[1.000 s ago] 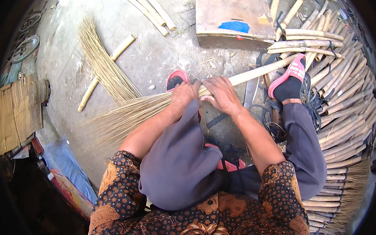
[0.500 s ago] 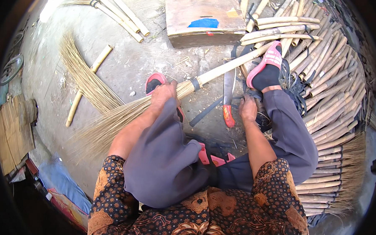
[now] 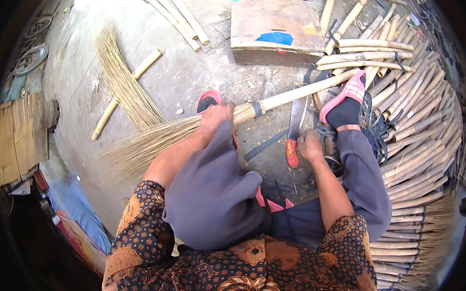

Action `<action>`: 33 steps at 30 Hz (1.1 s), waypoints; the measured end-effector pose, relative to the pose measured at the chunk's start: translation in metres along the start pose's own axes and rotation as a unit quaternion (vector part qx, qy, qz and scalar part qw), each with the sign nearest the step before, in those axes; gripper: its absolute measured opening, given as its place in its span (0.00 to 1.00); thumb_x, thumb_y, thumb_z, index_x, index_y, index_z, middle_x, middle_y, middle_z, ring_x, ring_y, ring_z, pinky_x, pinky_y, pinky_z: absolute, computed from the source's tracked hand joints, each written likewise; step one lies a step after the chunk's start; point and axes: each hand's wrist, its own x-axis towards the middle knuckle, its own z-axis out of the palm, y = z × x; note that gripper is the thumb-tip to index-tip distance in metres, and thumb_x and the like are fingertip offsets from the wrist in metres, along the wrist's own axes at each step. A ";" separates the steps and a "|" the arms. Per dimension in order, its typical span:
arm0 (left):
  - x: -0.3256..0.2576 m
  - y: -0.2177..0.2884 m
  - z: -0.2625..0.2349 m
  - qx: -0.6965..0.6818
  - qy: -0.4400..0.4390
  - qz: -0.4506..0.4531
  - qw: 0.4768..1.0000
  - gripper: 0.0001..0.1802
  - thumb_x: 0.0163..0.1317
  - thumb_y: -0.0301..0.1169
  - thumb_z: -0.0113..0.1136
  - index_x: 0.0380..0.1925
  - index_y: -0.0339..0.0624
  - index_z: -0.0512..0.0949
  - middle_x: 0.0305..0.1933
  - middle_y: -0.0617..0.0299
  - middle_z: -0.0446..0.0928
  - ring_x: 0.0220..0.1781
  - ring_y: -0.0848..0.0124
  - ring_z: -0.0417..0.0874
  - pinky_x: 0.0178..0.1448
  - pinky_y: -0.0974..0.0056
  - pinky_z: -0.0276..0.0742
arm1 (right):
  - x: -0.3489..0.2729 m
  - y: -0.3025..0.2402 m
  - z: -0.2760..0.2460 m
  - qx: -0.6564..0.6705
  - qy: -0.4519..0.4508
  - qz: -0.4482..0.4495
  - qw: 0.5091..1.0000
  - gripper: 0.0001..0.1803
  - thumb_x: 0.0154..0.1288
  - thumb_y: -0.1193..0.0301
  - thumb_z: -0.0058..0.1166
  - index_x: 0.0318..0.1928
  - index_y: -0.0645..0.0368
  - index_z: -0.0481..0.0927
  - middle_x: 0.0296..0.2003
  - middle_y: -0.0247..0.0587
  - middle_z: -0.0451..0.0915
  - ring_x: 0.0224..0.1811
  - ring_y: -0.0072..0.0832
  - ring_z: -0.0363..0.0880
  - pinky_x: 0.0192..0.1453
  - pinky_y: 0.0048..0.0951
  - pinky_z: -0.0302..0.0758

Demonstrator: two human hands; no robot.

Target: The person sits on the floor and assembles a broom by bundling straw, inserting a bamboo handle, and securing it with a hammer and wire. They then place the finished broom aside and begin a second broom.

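My left hand [image 3: 217, 119] is wrapped round the bristle bundle of a broom [image 3: 292, 96], just below its dark binding band [image 3: 256, 109]. The broom lies slantwise, bristles fanning to the lower left. Its pale bamboo handle runs up right to my foot in a pink sandal [image 3: 344, 101]. My right hand [image 3: 310, 144] is low over the ground with fingers curled; what they hold, if anything, is hidden. Close to its left lies a knife [image 3: 292, 152] with a red handle, its blade pointing away from me. Dark rubber strips [image 3: 324, 130] lie just right of that hand.
Another bristle bundle [image 3: 124, 78] crosses a bamboo stick [image 3: 108, 119] on the left. A wooden block [image 3: 275, 22] with a blue patch stands ahead. Bamboo handles [image 3: 421, 122] and finished brooms [image 3: 395, 243] pile up at right. Several brooms [image 3: 171, 10] lie at the far left.
The whole view has shifted, so the scene sits further right and lower. My right hand has come a little closer to the knife handle. My left hand keeps its hold on the broom.
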 end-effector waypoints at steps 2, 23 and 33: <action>-0.002 -0.001 0.001 -0.010 0.015 0.005 1.000 0.31 0.48 0.38 0.75 0.52 0.40 0.79 0.43 0.41 0.87 0.50 0.44 0.88 0.56 0.47 0.84 | -0.013 -0.026 -0.009 0.162 -0.078 0.010 0.984 0.15 0.77 0.67 0.51 0.52 0.69 0.75 0.45 0.59 0.87 0.34 0.45 0.89 0.43 0.42 0.85; -0.001 -0.009 0.011 -0.014 0.048 0.021 0.999 0.50 0.55 0.41 0.72 0.75 0.34 0.60 0.48 0.42 0.86 0.54 0.49 0.88 0.61 0.52 0.82 | -0.013 -0.194 0.041 0.500 -0.147 0.065 0.851 0.15 0.79 0.59 0.53 0.37 0.54 0.82 0.15 0.20 0.62 0.11 0.13 0.53 0.15 0.24 0.48; 0.002 -0.011 0.006 -0.032 0.013 0.031 0.999 0.33 0.57 0.48 0.70 0.60 0.42 0.78 0.50 0.42 0.86 0.57 0.48 0.87 0.64 0.50 0.79 | -0.036 -0.190 0.033 0.490 -0.166 0.064 0.854 0.16 0.83 0.57 0.49 0.44 0.54 0.82 0.19 0.21 0.64 0.16 0.13 0.57 0.19 0.21 0.55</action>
